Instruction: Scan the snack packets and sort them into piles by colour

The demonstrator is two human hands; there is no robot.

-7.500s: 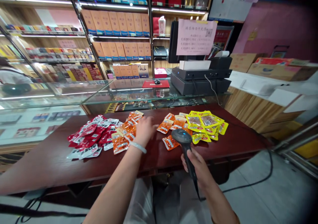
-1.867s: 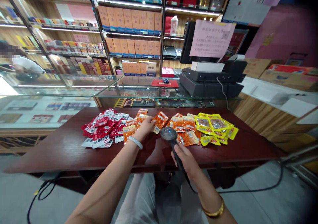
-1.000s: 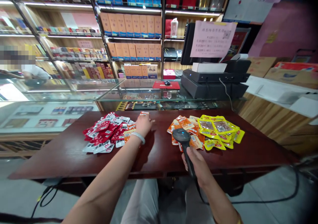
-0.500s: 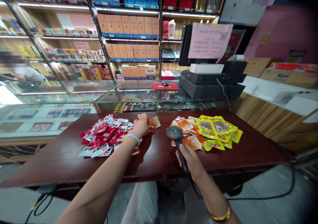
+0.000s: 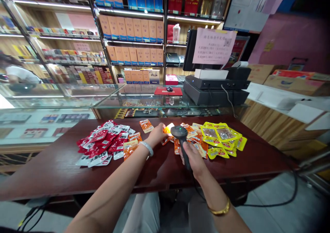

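My right hand (image 5: 193, 157) is wrapped round the handle of a dark barcode scanner (image 5: 179, 132), whose top shows a small green light. Under the scanner's head, an orange snack packet (image 5: 168, 129) is brightly lit. My left hand (image 5: 157, 135), wearing a pale bangle, pinches that packet by its left side. More orange packets (image 5: 192, 131) lie beneath and right of the scanner, beside a pile of yellow packets (image 5: 221, 136). Left of my left arm are red and white packets (image 5: 103, 141) and a few orange ones (image 5: 131, 147). A single orange packet (image 5: 146, 125) lies behind my left wrist.
The packets lie on a dark red wooden table (image 5: 56, 157). Behind it stand a glass counter (image 5: 108, 100), a mouse (image 5: 169, 88) and a register with a monitor (image 5: 189, 50). Boxed goods fill the shelves. The scanner's cable (image 5: 270, 205) trails right. A person (image 5: 22, 74) is at far left.
My left hand has moved right from beside the left piles to the scanner, bringing an orange packet. The scanner's light turned from blue to green, and its beam now falls on the packet.
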